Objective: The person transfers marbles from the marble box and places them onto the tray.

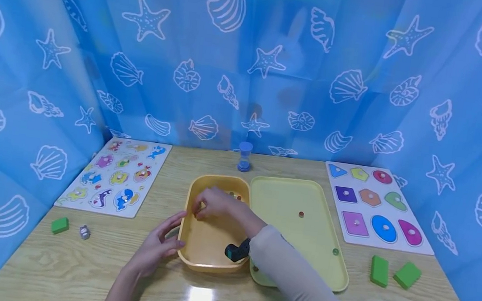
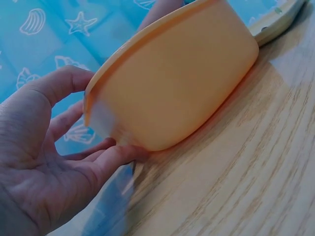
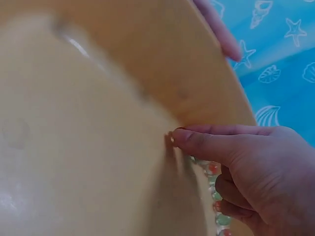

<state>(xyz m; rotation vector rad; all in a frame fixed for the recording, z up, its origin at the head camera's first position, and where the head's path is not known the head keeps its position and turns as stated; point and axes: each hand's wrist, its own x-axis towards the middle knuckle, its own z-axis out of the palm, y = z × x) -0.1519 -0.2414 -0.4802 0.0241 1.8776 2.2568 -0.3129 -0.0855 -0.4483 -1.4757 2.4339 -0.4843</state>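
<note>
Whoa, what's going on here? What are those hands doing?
A person is busy with an orange tub. Their left hand touches its side, while their right hand reaches inside and pinches what looks like a tiny bead. More red and green beads sit along the tub's inside edge. A reddish bead and a green bead lie on the yellow tray beside it.

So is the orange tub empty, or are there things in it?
Not empty: little red and green beads sit in a row along one edge inside the orange tub, near the right hand.
</note>
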